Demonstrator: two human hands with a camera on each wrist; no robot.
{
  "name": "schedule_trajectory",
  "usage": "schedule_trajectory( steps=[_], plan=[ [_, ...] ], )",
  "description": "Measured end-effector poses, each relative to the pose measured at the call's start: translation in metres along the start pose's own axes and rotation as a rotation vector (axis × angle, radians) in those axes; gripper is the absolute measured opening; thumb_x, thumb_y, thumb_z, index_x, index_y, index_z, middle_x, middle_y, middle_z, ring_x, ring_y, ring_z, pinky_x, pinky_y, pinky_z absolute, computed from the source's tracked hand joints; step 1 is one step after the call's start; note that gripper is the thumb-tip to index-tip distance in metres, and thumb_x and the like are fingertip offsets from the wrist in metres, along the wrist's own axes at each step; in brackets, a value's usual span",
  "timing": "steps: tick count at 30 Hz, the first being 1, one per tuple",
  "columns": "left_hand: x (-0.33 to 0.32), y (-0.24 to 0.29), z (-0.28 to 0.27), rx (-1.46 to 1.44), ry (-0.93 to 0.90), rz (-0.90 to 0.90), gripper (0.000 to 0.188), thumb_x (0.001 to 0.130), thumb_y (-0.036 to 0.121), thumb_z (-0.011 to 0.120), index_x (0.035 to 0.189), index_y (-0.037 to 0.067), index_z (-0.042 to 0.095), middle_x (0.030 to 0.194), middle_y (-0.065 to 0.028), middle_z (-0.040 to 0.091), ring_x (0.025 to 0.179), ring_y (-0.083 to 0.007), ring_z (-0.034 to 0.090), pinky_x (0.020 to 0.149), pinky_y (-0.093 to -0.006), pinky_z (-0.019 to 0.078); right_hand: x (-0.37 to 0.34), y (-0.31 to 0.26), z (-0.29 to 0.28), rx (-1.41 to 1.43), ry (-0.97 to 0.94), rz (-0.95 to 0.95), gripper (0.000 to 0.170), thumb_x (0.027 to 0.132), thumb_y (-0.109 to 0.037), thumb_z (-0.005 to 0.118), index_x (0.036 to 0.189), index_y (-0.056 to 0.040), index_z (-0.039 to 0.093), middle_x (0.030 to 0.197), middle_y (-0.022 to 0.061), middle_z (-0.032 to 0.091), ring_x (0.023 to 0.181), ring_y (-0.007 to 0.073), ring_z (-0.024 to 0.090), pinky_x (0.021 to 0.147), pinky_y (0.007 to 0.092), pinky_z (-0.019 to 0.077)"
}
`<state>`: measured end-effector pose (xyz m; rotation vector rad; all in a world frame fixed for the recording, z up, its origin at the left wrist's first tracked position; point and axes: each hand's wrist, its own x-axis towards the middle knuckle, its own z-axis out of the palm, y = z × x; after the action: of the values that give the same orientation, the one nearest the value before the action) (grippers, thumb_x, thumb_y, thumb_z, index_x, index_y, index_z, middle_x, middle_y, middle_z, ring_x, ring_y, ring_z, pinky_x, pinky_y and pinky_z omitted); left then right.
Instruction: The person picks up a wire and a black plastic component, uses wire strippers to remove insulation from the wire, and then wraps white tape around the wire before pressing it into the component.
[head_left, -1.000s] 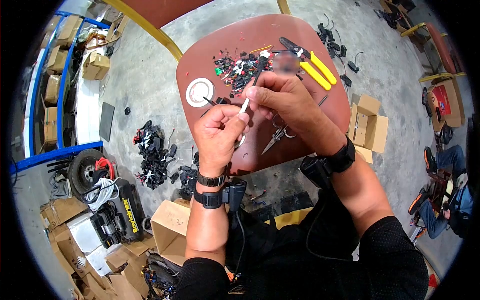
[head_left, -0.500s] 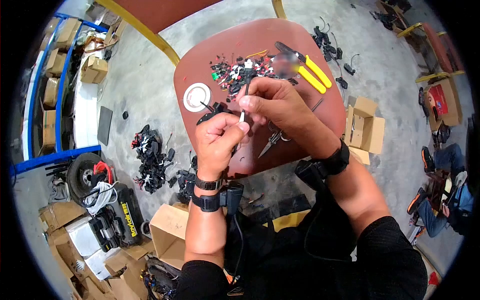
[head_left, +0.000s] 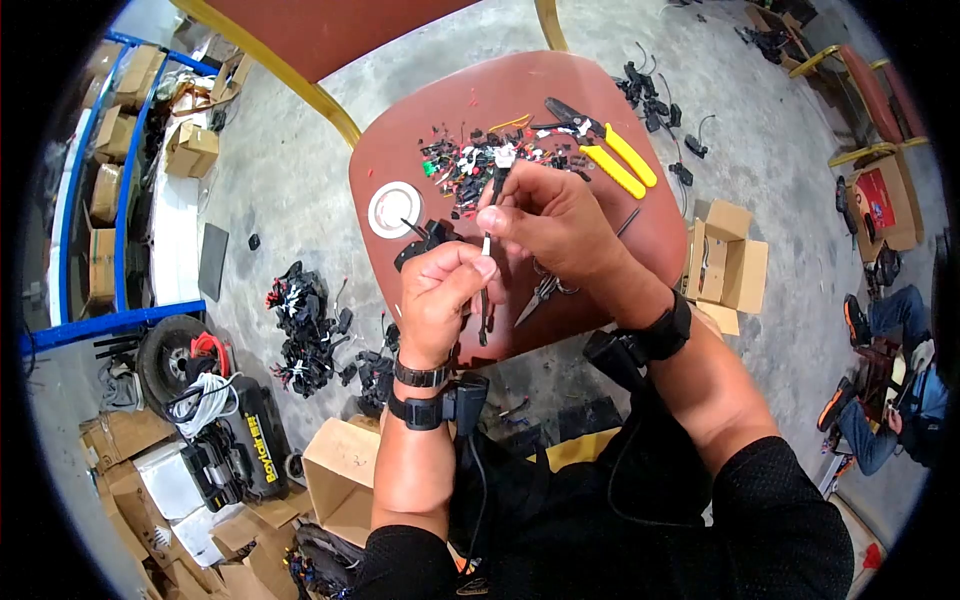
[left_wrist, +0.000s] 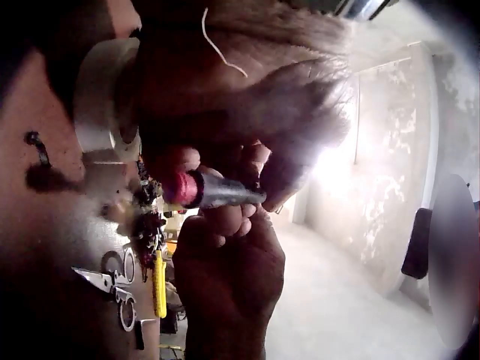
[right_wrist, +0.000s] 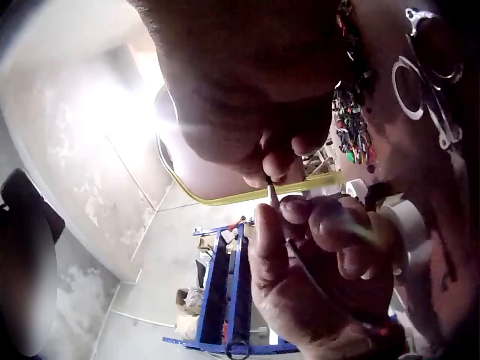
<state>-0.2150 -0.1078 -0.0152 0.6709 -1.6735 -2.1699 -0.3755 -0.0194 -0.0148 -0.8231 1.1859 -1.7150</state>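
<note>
Between the two hands runs a thin black cable with a short white section (head_left: 487,246). My left hand (head_left: 442,285) pinches it at the white part between thumb and forefinger, and a dark length (head_left: 485,325) hangs below that hand. Just above, my right hand (head_left: 550,215) pinches the black part of the cable, near a black connector (head_left: 500,178) at its upper end. In the left wrist view, a tapered black piece with a red end (left_wrist: 180,187) shows between the hands. The right wrist view has the cable (right_wrist: 315,281) crossing the left palm.
On the red-brown chair seat (head_left: 590,80) lie a heap of small connector and wire scraps (head_left: 465,165), yellow-handled wire strippers (head_left: 620,165), scissors (head_left: 540,298) and a white tape roll (head_left: 396,210). Black cable bundles (head_left: 305,330) and open cardboard boxes (head_left: 735,255) are on the floor.
Both hands have moved slightly lower in the head view, still together on the cable. A dark cable length now shows hanging below the left hand.
</note>
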Motion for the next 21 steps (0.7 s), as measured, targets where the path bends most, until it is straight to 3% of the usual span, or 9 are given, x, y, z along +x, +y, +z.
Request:
schedule_trajectory(
  steps=[2, 5, 8, 12, 15, 17, 21],
  plan=[
    [0.000, 0.002, 0.001, 0.008, 0.003, -0.003, 0.019, 0.092, 0.012, 0.056, 0.081, -0.002, 0.061, 0.066, -0.0106, 0.063, 0.054, -0.0137, 0.055, 0.052, -0.0247, 0.0429, 0.001, 0.004, 0.001, -0.117, 0.041, -0.091, 0.013, 0.090, -0.012, 0.068, 0.086, -0.0040, 0.060, 0.070, -0.0038, 0.059, 0.060, 0.0010, 0.054, 0.049, 0.0168, 0.0425],
    [0.001, 0.000, 0.001, -0.006, 0.002, 0.012, 0.020, 0.092, 0.013, 0.055, 0.081, -0.002, 0.062, 0.066, -0.0109, 0.063, 0.054, -0.0141, 0.056, 0.052, -0.0244, 0.0430, 0.002, 0.003, 0.000, -0.020, 0.023, 0.043, 0.013, 0.089, -0.011, 0.069, 0.086, -0.0037, 0.059, 0.068, -0.0042, 0.058, 0.061, 0.0008, 0.053, 0.051, 0.0175, 0.0421],
    [0.000, -0.002, 0.001, -0.010, -0.001, 0.018, 0.021, 0.092, 0.014, 0.055, 0.081, -0.002, 0.062, 0.066, -0.0114, 0.063, 0.054, -0.0147, 0.056, 0.052, -0.0244, 0.0429, -0.002, -0.011, 0.005, 0.008, -0.006, 0.046, 0.013, 0.087, -0.010, 0.070, 0.085, -0.0032, 0.060, 0.068, -0.0039, 0.058, 0.060, 0.0011, 0.053, 0.051, 0.0182, 0.0414],
    [0.002, -0.002, 0.000, 0.019, -0.035, -0.044, 0.021, 0.092, 0.013, 0.054, 0.080, -0.003, 0.061, 0.066, -0.0130, 0.063, 0.054, -0.0156, 0.056, 0.052, -0.0250, 0.0430, 0.000, 0.008, 0.002, -0.140, 0.052, -0.075, 0.013, 0.086, -0.010, 0.071, 0.086, -0.0024, 0.060, 0.067, -0.0036, 0.058, 0.060, 0.0016, 0.052, 0.051, 0.0185, 0.0408],
    [0.002, -0.004, 0.000, -0.015, -0.014, -0.030, 0.020, 0.092, 0.013, 0.057, 0.079, 0.000, 0.066, 0.067, -0.0055, 0.066, 0.053, -0.0064, 0.052, 0.050, -0.0220, 0.0388, 0.001, 0.006, 0.001, -0.172, 0.059, -0.034, 0.012, 0.086, -0.009, 0.071, 0.088, -0.0019, 0.061, 0.070, -0.0029, 0.060, 0.061, 0.0011, 0.052, 0.052, 0.0177, 0.0408],
    [0.001, -0.005, 0.000, -0.010, -0.008, -0.004, 0.020, 0.091, 0.013, 0.057, 0.079, 0.001, 0.066, 0.067, -0.0055, 0.066, 0.053, -0.0065, 0.051, 0.050, -0.0221, 0.0390, -0.001, -0.001, -0.001, -0.178, 0.049, 0.029, 0.011, 0.088, -0.008, 0.070, 0.092, -0.0018, 0.062, 0.074, -0.0024, 0.063, 0.063, -0.0002, 0.052, 0.054, 0.0162, 0.0412],
    [0.000, -0.003, 0.000, -0.007, -0.017, 0.013, 0.020, 0.090, 0.013, 0.058, 0.078, 0.000, 0.067, 0.066, -0.0057, 0.066, 0.053, -0.0069, 0.051, 0.050, -0.0219, 0.0394, 0.001, -0.012, -0.002, 0.112, 0.055, 0.130, 0.013, 0.089, -0.010, 0.068, 0.096, -0.0008, 0.063, 0.076, 0.0005, 0.066, 0.062, 0.0016, 0.055, 0.053, 0.0167, 0.0421]
  ],
)
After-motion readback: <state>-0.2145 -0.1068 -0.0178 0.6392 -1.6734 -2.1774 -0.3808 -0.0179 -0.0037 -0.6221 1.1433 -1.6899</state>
